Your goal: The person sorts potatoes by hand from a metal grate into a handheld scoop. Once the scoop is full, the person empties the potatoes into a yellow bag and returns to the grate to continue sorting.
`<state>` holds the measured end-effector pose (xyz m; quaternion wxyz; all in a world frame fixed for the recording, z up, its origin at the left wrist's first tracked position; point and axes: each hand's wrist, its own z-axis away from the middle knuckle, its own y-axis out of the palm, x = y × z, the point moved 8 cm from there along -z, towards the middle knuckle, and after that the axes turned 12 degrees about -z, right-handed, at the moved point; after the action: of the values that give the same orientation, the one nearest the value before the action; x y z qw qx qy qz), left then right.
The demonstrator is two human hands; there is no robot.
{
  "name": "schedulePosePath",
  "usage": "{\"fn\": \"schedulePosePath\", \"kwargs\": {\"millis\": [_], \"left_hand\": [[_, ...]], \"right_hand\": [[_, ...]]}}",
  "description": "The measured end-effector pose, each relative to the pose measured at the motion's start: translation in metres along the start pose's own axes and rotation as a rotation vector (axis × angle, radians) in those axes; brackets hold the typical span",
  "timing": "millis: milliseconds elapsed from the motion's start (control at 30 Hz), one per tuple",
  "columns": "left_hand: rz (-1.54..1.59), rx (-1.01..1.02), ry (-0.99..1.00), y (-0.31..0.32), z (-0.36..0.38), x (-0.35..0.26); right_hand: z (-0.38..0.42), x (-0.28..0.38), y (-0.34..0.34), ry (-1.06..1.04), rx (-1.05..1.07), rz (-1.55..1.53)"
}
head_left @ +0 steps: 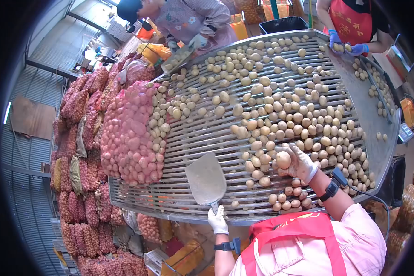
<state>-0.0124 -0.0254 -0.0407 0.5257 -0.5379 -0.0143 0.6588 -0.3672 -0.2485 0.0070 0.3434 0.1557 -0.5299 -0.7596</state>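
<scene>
My left hand (217, 221), in a white glove, grips the handle of a flat metal scoop (206, 179) that lies on the barred sorting table (184, 138), its blade empty. My right hand (300, 163), also in a white glove, holds one pale potato (283, 159) just above the heap of potatoes (280, 110) spread over the bars. Black wrist bands sit on both my forearms. A small cluster of potatoes (287, 198) lies close under my right wrist, near the table's front edge.
A big pink net sack of potatoes (131, 138) rests on the table's left end. Stacked net sacks (83, 138) fill the floor at the left. Across the table, one person holds a metal scoop (177, 59); another in blue gloves (342, 46) holds potatoes.
</scene>
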Motion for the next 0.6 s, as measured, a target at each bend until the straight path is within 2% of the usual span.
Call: {"fn": "schedulePosePath", "kwargs": {"millis": [67,167,200,233,300,367,433,500,533,567,600], "left_hand": [[-0.126,-0.008,-0.011,-0.009,-0.005,0.015],[-0.831,-0.723,0.622,-0.04,0.062,-0.089],[-0.824,-0.706,0.61,-0.043,0.077,-0.112],[-0.466,-0.467,0.476,-0.039,0.071,-0.106],[-0.078,-0.029,0.442,-0.001,0.071,-0.114],[0.465,0.466,0.327,0.047,0.092,-0.134],[0.892,0.776,0.102,0.076,0.11,-0.149],[0.702,0.701,0.19,0.082,0.107,-0.144],[0.983,0.769,-0.061,0.08,0.111,-0.137],[1.138,0.789,-0.199,0.081,0.105,-0.116],[1.146,0.77,-0.174,0.071,0.102,-0.104]], "right_hand": [[-0.002,-0.004,0.008,0.003,0.058,0.027],[0.001,-0.009,0.025,0.022,0.083,0.139],[0.005,-0.013,0.038,0.032,0.128,0.166],[0.003,-0.02,0.039,0.028,0.122,0.194],[0.0,-0.038,0.038,0.037,0.115,0.254],[0.007,-0.065,0.064,0.098,0.188,0.373],[0.014,-0.094,0.062,0.269,0.234,0.396],[0.017,-0.102,0.069,0.238,0.261,0.37],[0.017,-0.099,0.067,0.25,0.26,0.363],[0.018,-0.097,0.066,0.266,0.26,0.357],[0.021,-0.093,0.066,0.254,0.214,0.355]]}}
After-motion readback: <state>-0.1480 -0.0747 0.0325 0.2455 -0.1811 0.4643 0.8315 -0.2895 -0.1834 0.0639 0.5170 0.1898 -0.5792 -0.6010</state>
